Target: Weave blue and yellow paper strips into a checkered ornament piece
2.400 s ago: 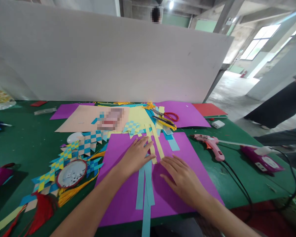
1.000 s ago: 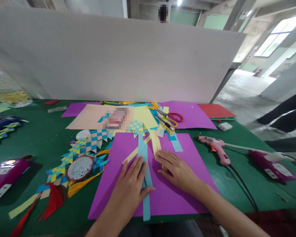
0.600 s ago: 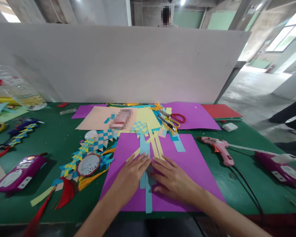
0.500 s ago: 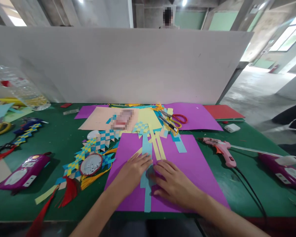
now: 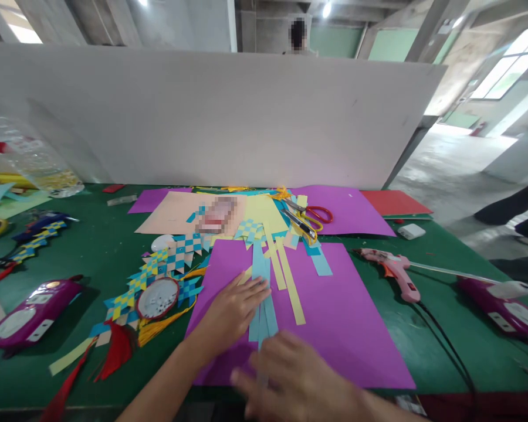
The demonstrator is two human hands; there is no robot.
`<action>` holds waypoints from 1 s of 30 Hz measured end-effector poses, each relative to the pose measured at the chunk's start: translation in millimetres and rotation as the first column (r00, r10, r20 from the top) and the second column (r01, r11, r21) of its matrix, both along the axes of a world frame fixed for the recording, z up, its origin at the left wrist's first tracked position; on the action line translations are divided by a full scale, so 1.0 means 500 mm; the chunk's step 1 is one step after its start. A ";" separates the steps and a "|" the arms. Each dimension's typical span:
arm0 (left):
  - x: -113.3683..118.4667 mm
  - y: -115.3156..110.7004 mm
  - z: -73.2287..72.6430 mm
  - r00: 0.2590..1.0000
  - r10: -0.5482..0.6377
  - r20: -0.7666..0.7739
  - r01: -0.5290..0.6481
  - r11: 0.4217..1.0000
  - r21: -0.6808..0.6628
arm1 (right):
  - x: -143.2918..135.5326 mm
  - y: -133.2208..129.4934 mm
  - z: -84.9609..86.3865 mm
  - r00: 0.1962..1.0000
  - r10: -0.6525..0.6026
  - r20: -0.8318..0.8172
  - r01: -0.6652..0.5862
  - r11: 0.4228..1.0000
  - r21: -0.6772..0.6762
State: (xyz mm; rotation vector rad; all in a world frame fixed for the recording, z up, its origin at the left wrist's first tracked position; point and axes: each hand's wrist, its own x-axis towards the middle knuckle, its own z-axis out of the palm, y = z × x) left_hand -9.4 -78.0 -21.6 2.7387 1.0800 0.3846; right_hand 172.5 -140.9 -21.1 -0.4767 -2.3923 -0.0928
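Note:
My left hand [image 5: 237, 308] lies with spread fingers on light blue paper strips [image 5: 260, 264], over a purple sheet [image 5: 343, 316]. Nearer the table's front edge is my right hand [image 5: 290, 372], smeared by motion, over the lower ends of the blue strips; whether it holds one cannot be made out. Two yellow strips [image 5: 291, 281] run down the sheet to the right of the blue ones. Beyond the sheet lie red-handled scissors [image 5: 319, 214] and a yellow cutter [image 5: 301, 225].
A pink glue gun [image 5: 393, 269] with its cord lies right. Woven paper pieces [image 5: 152, 275], a round white dish [image 5: 158, 298] and a purple device [image 5: 33, 313] occupy the left. A white panel [image 5: 202, 117] stands behind; a person [image 5: 298, 35] is beyond it.
My right hand has moved off the middle of the strips toward the front edge. My left hand stays on the strips. More of the right yellow strip shows.

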 end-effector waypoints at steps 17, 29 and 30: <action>0.000 -0.001 -0.015 0.999 0.012 0.047 -0.015 0.998 0.066 | 0.042 0.170 -0.023 0.873 -0.407 0.268 0.456 0.877 -0.153; 0.004 -0.007 -0.014 0.995 0.048 0.087 -0.054 0.996 0.065 | 0.035 0.173 -0.012 0.900 -0.365 0.238 0.433 0.811 -0.393; 0.004 -0.007 -0.012 0.995 0.051 0.084 -0.057 0.996 0.066 | 0.030 0.172 -0.013 0.898 -0.368 0.242 0.438 0.800 -0.409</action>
